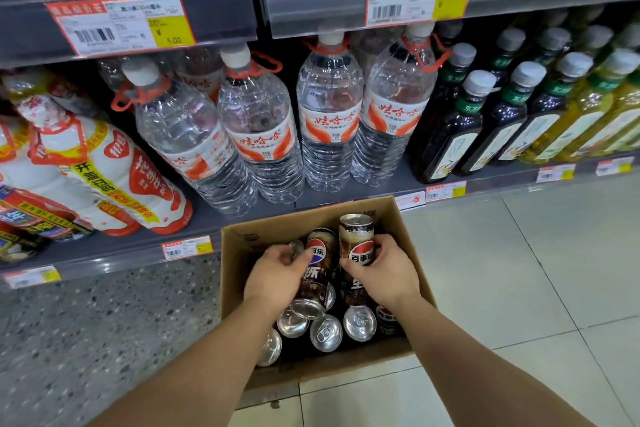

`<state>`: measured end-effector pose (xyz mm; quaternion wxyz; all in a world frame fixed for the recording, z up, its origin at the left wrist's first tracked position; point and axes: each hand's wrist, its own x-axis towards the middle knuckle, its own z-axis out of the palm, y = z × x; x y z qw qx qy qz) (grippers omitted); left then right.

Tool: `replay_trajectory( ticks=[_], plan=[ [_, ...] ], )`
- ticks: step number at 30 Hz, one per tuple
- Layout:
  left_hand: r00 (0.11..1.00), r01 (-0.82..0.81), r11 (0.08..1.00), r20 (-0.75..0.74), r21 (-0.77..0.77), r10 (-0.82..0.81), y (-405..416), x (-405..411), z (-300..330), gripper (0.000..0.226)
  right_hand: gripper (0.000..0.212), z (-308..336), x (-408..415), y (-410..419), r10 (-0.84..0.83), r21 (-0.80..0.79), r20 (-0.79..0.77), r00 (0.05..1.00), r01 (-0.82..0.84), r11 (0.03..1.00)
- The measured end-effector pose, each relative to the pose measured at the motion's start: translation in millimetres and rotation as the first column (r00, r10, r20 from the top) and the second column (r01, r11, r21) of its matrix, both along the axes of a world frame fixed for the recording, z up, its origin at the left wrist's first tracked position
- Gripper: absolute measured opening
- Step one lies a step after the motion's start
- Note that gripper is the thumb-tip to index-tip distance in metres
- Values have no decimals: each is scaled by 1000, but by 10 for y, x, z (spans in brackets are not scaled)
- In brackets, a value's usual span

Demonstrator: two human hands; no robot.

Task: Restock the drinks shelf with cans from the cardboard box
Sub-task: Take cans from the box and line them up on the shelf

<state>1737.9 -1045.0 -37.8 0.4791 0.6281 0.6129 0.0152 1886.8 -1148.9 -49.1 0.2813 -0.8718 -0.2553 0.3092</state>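
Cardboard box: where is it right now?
Head view, lower centre: the cardboard box sits open on the floor against the bottom shelf, below the large water bottles. Both hands, left hand and right hand, reach into it among the cans.

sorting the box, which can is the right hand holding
The upright can at the far right of the cardboard box, lifted above the others; the right hand grips its lower part.

Open cardboard box (394,218) on floor below drinks shelf (363,192); dark cola cans (325,333) inside, two lifted
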Motion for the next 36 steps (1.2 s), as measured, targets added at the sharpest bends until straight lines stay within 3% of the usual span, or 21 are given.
replay_trajectory(
  ticks=[5,9,11,14,17,19,22,27,30,33,36],
  plan=[
    [999,30,995,-34,-90,-33,-163,87,-131,103,69,40,22,-40,-41,119,-39,998,45,992],
    [987,64,996,-141,-60,-72,-227,150,-248,118,69,-14,45,-52,-31,143,-44,999,37,989],
    [988,55,996,-141,-66,-64,-226,159,-281,112,57,-48,51,-73,-23,145,-53,998,30,989],
    [998,-22,997,-64,-73,18,-250,130,-252,84,36,-23,33,-86,-25,168,-65,998,35,985],
    [989,-137,988,38,-75,141,-321,24,-152,49,39,61,2,-93,-50,203,-95,994,69,977],
    [972,-194,975,114,-106,206,-388,-76,32,38,46,182,-35,-114,-67,216,-113,991,91,972],
    [945,-247,964,193,-103,263,-460,-240,444,34,42,546,-118,-171,-97,234,-129,987,125,964],
    [941,-242,968,227,-63,250,-606,-421,1407,45,49,1509,-255,-307,-101,224,-182,978,141,964],
    [937,-191,980,290,-48,196,-684,-456,2165,38,54,2241,-312,-374,-81,226,-178,981,121,967],
    [923,-150,986,349,-67,164,-723,-474,2981,36,42,3088,-330,-446,-55,239,-138,989,87,967],
    [905,-96,994,412,-45,106,-692,-491,3791,44,49,3923,-312,-523,-41,255,-130,991,73,964]
  ],
)
